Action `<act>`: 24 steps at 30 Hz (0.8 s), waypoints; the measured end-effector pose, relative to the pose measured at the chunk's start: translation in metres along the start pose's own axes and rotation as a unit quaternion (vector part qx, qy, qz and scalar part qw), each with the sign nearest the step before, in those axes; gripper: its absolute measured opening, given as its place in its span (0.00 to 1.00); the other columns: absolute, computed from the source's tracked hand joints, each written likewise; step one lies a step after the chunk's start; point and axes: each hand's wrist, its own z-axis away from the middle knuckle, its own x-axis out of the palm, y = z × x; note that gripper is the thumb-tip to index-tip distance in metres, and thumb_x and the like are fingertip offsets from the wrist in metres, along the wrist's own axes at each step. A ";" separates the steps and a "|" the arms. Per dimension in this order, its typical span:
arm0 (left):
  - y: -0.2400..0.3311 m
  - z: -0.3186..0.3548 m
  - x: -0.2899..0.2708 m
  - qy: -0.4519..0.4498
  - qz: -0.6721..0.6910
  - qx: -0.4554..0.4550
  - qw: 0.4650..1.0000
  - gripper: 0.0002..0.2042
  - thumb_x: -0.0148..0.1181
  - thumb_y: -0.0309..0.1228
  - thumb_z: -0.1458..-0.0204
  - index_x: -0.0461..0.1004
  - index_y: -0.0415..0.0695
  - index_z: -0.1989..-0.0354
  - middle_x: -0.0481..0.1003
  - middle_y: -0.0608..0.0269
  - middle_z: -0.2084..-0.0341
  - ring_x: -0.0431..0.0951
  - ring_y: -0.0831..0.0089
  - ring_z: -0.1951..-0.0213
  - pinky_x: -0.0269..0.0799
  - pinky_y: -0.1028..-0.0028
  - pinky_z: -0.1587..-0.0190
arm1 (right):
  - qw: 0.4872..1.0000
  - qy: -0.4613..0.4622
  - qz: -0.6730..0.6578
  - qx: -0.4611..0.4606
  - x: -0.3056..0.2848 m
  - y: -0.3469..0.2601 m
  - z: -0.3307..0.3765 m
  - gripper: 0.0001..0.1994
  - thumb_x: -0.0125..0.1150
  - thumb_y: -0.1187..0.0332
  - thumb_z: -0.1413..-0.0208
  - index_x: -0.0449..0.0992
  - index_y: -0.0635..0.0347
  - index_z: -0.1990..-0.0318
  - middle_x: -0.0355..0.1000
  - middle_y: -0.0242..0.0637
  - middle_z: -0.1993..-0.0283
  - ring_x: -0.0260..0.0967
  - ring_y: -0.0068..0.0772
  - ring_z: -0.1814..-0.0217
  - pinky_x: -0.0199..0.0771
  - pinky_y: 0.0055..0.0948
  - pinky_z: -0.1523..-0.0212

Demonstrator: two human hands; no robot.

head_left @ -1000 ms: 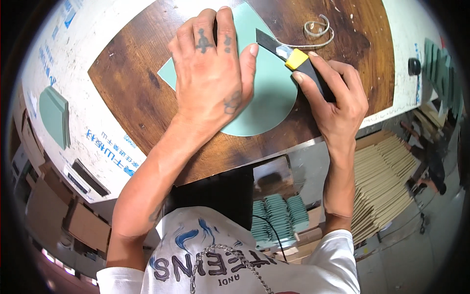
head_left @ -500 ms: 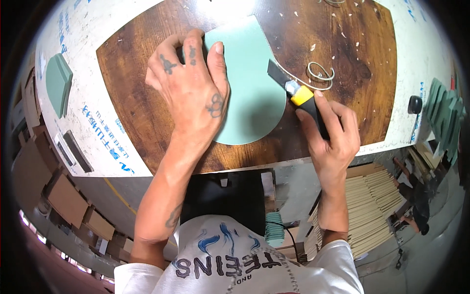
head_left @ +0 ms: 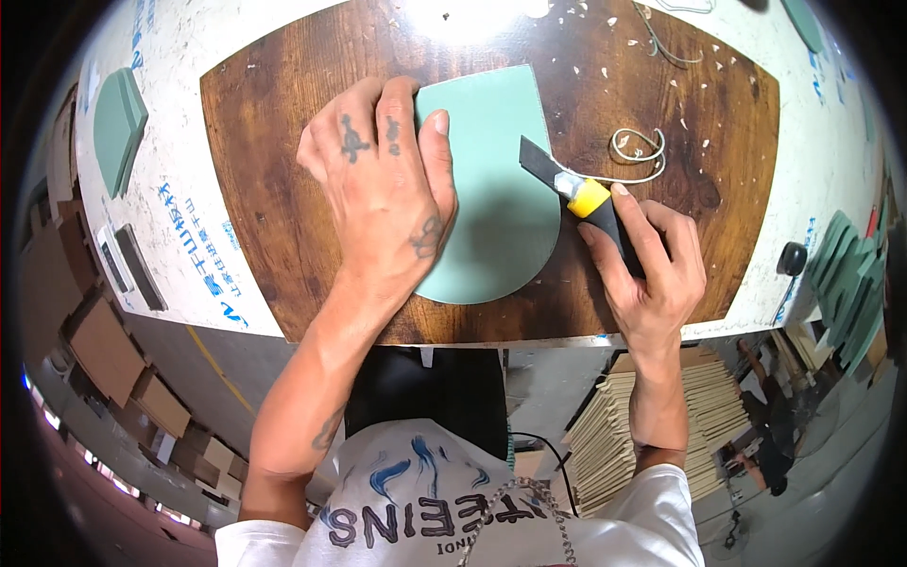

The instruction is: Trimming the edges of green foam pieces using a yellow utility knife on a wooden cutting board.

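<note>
The right hand [head_left: 652,274] is clamping its fingers around the black-and-yellow utility knife [head_left: 586,194], the blade tip touching the right edge of the green sheet [head_left: 496,198]. Just left of that grip, the left hand [head_left: 383,184] is pressing flat, fingers together, on the sheet's left part, holding it on the brown wooden board [head_left: 265,189]. Beyond the blade, a curled offcut strip [head_left: 638,151] and small chips are lying.
</note>
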 end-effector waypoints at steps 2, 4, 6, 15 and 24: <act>0.000 0.000 0.000 -0.005 -0.003 0.008 1.000 0.16 0.60 0.30 0.41 0.72 0.39 0.46 0.71 0.51 0.51 0.67 0.55 0.47 0.55 0.51 0.42 | 1.000 0.015 -0.013 -0.004 0.004 0.001 -0.003 0.26 0.81 0.67 0.60 0.84 0.56 0.49 0.73 0.36 0.63 0.68 0.35 0.66 0.70 0.33 0.69; -0.003 0.000 -0.002 -0.007 -0.002 0.009 1.000 0.16 0.61 0.29 0.41 0.72 0.40 0.46 0.71 0.51 0.50 0.68 0.55 0.46 0.55 0.51 0.41 | 1.000 0.014 -0.010 -0.010 0.008 -0.002 -0.013 0.26 0.81 0.67 0.60 0.84 0.56 0.49 0.73 0.36 0.63 0.68 0.35 0.66 0.70 0.33 0.69; -0.005 0.001 -0.003 -0.009 -0.001 0.011 1.000 0.17 0.61 0.29 0.42 0.72 0.40 0.45 0.71 0.52 0.50 0.68 0.55 0.46 0.55 0.52 0.41 | 0.999 0.025 -0.007 -0.024 0.013 -0.002 -0.024 0.25 0.81 0.66 0.58 0.84 0.56 0.49 0.73 0.36 0.64 0.68 0.35 0.66 0.70 0.32 0.69; -0.003 0.000 -0.001 0.001 0.009 0.002 1.000 0.17 0.61 0.28 0.43 0.72 0.38 0.46 0.70 0.53 0.49 0.67 0.54 0.45 0.53 0.50 0.40 | 0.996 0.060 0.006 -0.058 0.031 0.009 -0.074 0.20 0.79 0.57 0.53 0.85 0.56 0.54 0.74 0.36 0.67 0.72 0.33 0.68 0.75 0.32 0.70; -0.001 0.000 -0.001 0.004 -0.007 0.004 1.000 0.16 0.59 0.26 0.42 0.73 0.44 0.45 0.70 0.54 0.48 0.65 0.55 0.44 0.53 0.50 0.41 | 0.998 0.041 0.014 -0.036 0.026 -0.002 -0.073 0.18 0.77 0.64 0.50 0.85 0.58 0.52 0.77 0.38 0.65 0.76 0.34 0.66 0.77 0.32 0.67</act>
